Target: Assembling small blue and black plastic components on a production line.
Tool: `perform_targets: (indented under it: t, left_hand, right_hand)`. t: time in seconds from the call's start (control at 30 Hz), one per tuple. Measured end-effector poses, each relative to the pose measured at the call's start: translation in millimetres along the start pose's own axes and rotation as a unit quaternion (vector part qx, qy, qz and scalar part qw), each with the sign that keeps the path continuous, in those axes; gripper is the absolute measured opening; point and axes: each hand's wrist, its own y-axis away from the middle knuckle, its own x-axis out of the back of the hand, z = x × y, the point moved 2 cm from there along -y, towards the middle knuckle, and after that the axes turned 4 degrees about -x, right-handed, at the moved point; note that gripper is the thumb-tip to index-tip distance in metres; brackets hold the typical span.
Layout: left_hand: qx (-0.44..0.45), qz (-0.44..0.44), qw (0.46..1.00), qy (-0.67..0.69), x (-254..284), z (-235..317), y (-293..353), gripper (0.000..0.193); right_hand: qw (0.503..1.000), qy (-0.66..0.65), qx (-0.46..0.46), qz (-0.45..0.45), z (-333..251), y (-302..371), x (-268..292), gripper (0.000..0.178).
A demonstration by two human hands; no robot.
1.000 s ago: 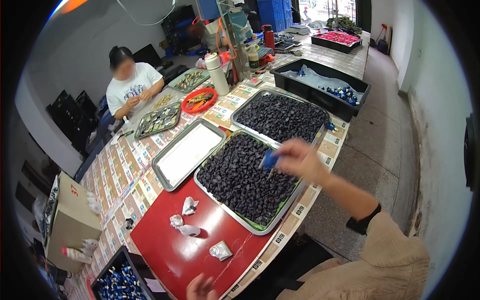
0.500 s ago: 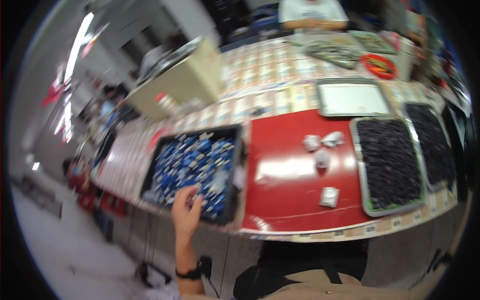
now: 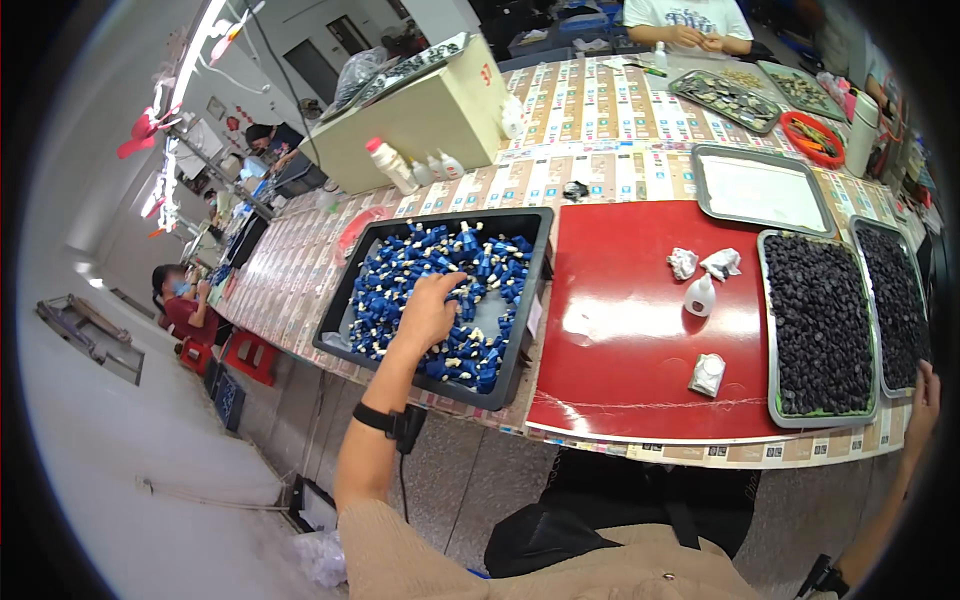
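Observation:
My left hand (image 3: 430,312) reaches down into a black tray (image 3: 545,250) full of small blue pieces with white ends (image 3: 385,295). Its fingers curl together among them; the fingertips are partly hidden, and what they hold does not show. A patch of bare tray floor shows beside the fingers. At the far right, my right hand (image 3: 922,405) is by the near corner of a narrow-looking tray of small black pieces (image 3: 888,290). The fingers there are stretched out and seem to hold nothing.
A red mat (image 3: 620,350) bears a small white bottle (image 3: 700,297), crumpled white tissues (image 3: 720,263) and a small white packet (image 3: 707,375). Right of it stands another tray of black pieces (image 3: 820,330); behind, a white-bottomed tray (image 3: 765,190). A person (image 3: 690,30) sits opposite.
The view has swung left and steadied. My left hand has moved from the tray's near edge farther in among the blue pieces. My right hand has come into view at the far right.

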Motion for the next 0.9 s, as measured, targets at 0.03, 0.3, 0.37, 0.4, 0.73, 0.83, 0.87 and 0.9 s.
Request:
perform_targets:
  t: [0.03, 0.3, 0.37, 0.4, 0.73, 0.83, 0.87, 0.9]
  left_hand:
    - [-0.047, -0.012, 0.999, -0.02, -5, -5, -7, 0.04]
    - [-0.079, -0.168, 0.979, -0.08, -21, 8, -18, 0.032]
    - [-0.048, -0.18, 0.978, -0.092, -19, 0, -8, 0.03]
    - [-0.048, -0.185, 0.976, -0.1, -14, 12, -11, 0.027]
    - [-0.046, 0.074, 0.99, 0.114, 11, 46, 19, 0.021]
    - [0.063, 0.121, 0.924, 0.356, 13, 70, 39, 0.015]
    - [0.095, 0.122, 0.878, 0.453, 15, 85, 45, 0.016]
    - [0.125, 0.122, 0.82, 0.545, 15, 102, 51, 0.016]
  right_hand:
    - [0.999, -0.036, 0.016, -0.022, 6, 8, -9, 0.024]
    - [0.984, -0.119, 0.111, -0.075, -179, 50, -74, 0.017]
    - [0.98, -0.141, 0.105, -0.09, -195, 51, -88, 0.014]
    - [0.979, -0.141, 0.113, -0.09, -196, 51, -90, 0.014]
    - [0.984, 0.004, 0.14, -0.106, -212, 40, -134, 0.012]
    - [0.977, 0.114, 0.111, -0.139, -223, 36, -143, 0.01]
    - [0.969, 0.162, 0.098, -0.159, -225, 35, -147, 0.009]
    - [0.968, 0.162, 0.1, -0.16, -226, 35, -148, 0.009]
